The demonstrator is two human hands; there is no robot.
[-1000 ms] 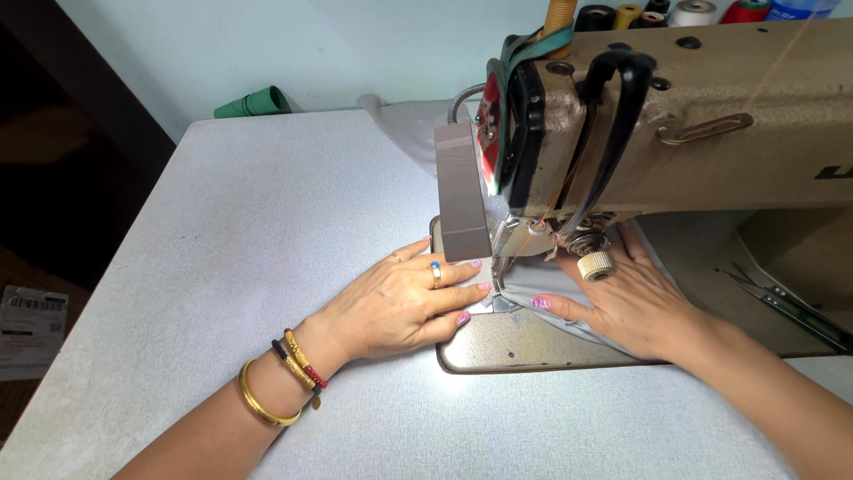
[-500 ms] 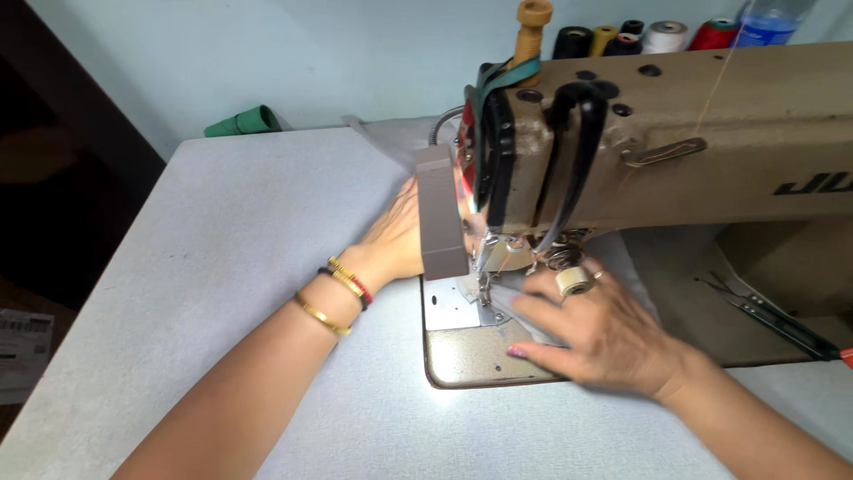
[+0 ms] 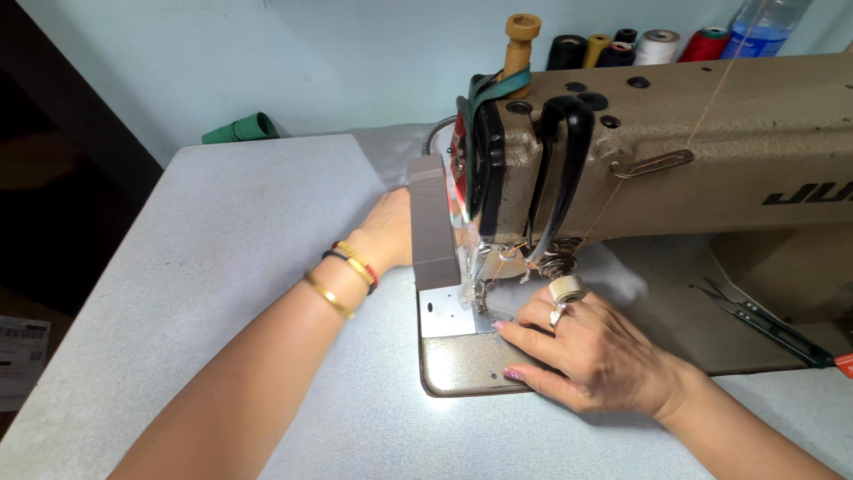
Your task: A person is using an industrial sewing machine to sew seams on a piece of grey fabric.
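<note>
**stitchfan:** So, nearest the camera, the right hand (image 3: 591, 356) is lying flat on the metal bed plate (image 3: 462, 369) of the sewing machine (image 3: 675, 151), fingers spread and pointing left toward the needle area (image 3: 484, 289). It's not pinching anything, just pressing down on a bit of pale fabric (image 3: 613, 271) that's sitting under the machine arm. There's a chunky ring (image 3: 566, 290) showing on one finger.

**bobbin_bob:** And the other one?

**stitchfan:** The left hand (image 3: 386, 236) is reaching further back, wrist bangles (image 3: 351, 271) showing, and it's going in behind the grey box-shaped guard (image 3: 433, 227) at the machine's left end. The fingers are hiding behind that guard, so I honestly can't tell whether they're spread or gripping something.

**bobbin_bob:** Where's the machine sitting?

**stitchfan:** It's taking up the right side of a light grey speckled surface (image 3: 222, 240), beige body, with a tan thread (image 3: 702, 116) running down the front. A little lamp seems to be lighting the plate right by the needle. To the right, on the machine bed, a pair of thread snips (image 3: 755, 320) is lying just beside the right wrist.

**bobbin_bob:** Anything behind?

**stitchfan:** Along the back, a row of thread spools (image 3: 635, 46) is standing above the machine, next to a blue bottle (image 3: 760, 27), and a green roll (image 3: 240, 130) is lying at the far edge against the wall.
</note>
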